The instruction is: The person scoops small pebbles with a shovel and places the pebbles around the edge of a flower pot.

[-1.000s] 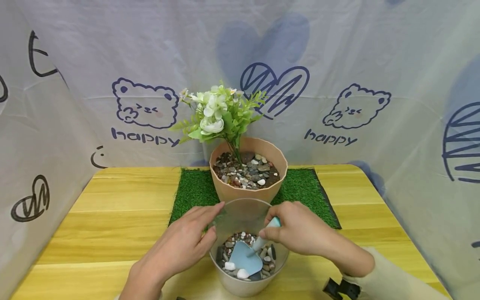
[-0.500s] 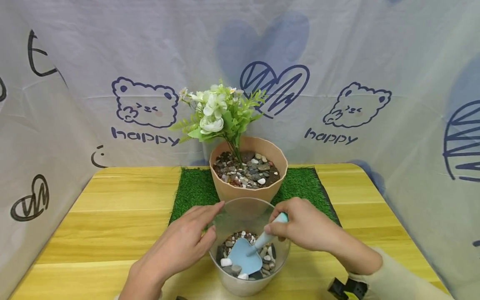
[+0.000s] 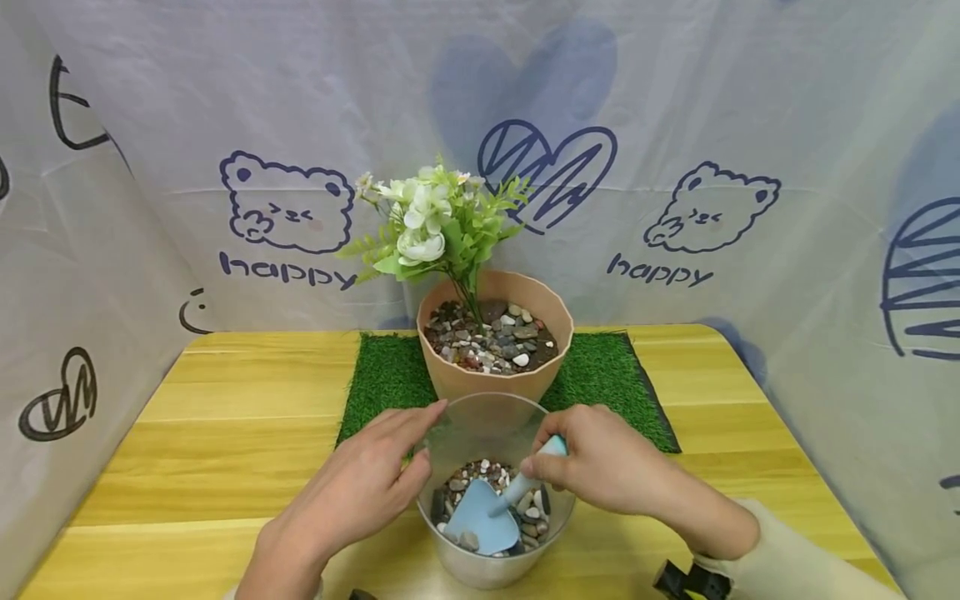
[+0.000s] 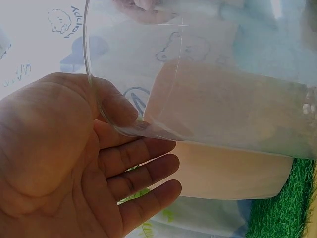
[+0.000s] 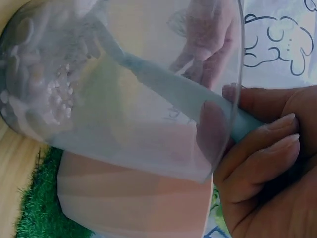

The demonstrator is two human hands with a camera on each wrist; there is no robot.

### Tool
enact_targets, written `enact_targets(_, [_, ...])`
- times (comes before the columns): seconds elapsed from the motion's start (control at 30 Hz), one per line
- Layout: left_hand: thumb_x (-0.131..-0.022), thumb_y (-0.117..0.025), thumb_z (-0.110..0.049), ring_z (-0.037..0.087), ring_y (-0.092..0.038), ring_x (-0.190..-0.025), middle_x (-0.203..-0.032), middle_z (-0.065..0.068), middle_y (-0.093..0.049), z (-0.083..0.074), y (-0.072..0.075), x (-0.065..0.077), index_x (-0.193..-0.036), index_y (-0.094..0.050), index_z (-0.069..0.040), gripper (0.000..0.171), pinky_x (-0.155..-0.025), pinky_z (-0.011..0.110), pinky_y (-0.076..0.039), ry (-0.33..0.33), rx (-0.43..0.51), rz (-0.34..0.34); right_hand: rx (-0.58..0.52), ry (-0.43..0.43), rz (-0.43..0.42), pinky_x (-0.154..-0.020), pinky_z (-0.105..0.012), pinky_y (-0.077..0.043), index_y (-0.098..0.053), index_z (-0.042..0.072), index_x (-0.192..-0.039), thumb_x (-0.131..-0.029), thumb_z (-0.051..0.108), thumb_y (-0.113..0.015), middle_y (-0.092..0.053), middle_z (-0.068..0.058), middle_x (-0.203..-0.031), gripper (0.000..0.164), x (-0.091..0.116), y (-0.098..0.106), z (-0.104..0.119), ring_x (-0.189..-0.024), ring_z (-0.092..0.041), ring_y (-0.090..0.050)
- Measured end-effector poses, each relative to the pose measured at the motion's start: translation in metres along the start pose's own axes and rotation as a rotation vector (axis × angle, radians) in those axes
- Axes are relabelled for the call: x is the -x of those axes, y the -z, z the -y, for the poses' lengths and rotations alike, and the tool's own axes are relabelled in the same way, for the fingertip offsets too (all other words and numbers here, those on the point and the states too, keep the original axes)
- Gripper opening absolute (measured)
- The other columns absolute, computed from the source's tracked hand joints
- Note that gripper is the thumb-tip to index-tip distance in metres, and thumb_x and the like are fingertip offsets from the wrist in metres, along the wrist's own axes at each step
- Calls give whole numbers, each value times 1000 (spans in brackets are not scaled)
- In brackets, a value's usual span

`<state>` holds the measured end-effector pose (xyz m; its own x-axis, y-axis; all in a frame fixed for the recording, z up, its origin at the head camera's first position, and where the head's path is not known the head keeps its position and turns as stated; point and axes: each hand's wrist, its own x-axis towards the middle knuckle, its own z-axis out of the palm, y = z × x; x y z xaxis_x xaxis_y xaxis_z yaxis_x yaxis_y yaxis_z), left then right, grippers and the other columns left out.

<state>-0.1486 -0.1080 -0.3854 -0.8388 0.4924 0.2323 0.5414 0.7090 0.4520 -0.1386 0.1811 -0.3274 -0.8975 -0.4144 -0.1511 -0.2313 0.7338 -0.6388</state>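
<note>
Blue trowel: handle pinched in the right hand, blade to that hand's lower left, among pebbles.
Clear bucket: left hand touching its rim, fingers outstretched.
Peach flowerpot: I see it beyond both hands.

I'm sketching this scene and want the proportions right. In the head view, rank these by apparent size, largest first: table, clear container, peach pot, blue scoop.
1. Table
2. Clear container and peach pot: too alike to rank; the container is nearer the camera.
3. Blue scoop
</note>
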Motion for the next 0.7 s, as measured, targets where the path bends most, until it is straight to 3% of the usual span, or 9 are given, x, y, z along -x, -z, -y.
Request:
enact_targets(0.1, [-105, -56, -23, 21, -56, -141, -154, 0, -59, 1, 0, 0, -160, -48, -15, 55, -118, 47, -48, 3, 0, 0, 20, 26, -1, -47, -24, -37, -76, 21, -87, -94, 35, -78, -63, 10, -66, 16, 1, 0, -1, -53, -9, -44])
enact_targets(0.23, [-106, -55, -24, 21, -56, -141, -154, 0, -59, 1, 0, -1, -160, -48, -15, 55, -118, 47, -48, 2, 5, 4, -42, 28, 22, -45, -23, -33, -76, 19, -88, -95, 34, -77, -65, 9, -67, 17, 1, 2, -5, -50, -9, -40])
enact_targets(0.4, [-106, -54, -23, 21, -56, -141, -154, 1, -59, 0, 0, -2, -160, -47, -15, 56, -118, 47, -48, -5, 3, 5, -104, 13, 34, -45, -23, -32, -77, 16, -90, -95, 33, -76, -68, 6, -68, 17, 3, 4, -9, -49, -11, -40])
enact_targets(0.7, [-106, -54, -24, 21, -55, -141, -154, 0, -59, 0, 1, -1, -160, -47, -15, 56, -118, 48, -48, 3, 5, 9, -121, 12, 40, -46, -22, -33, -77, 16, -88, -95, 32, -77, -68, 4, -68, 17, 1, 4, -5, -51, -11, -43])
